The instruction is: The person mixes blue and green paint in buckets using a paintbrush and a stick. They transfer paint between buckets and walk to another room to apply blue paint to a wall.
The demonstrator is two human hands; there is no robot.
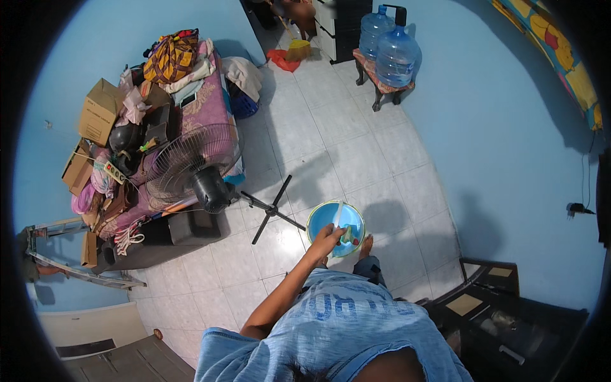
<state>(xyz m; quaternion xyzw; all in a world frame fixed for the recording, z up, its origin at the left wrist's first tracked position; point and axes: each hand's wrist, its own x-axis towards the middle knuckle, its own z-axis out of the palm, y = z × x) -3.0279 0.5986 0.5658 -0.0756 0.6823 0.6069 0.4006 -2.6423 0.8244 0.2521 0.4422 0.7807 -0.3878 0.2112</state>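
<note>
The left hand (pixel 328 237) is over the blue basin (pixel 320 215), its fingers seemingly closed around the near end of a pale strip (pixel 339 212); the right hand cannot be made out, so its state cannot be told. The strip's long axis runs away from the body, tipped slightly rightward. Just right of the left fingertips, within the basin's outline, is a green piece (pixel 348 234), the left being the nearer visible hand. Beyond, the basin sits on the tiled floor (pixel 407 223), a bare foot (pixel 367 246) close by its right side, with the fan's crossed stand (pixel 272 209) to its left.
</note>
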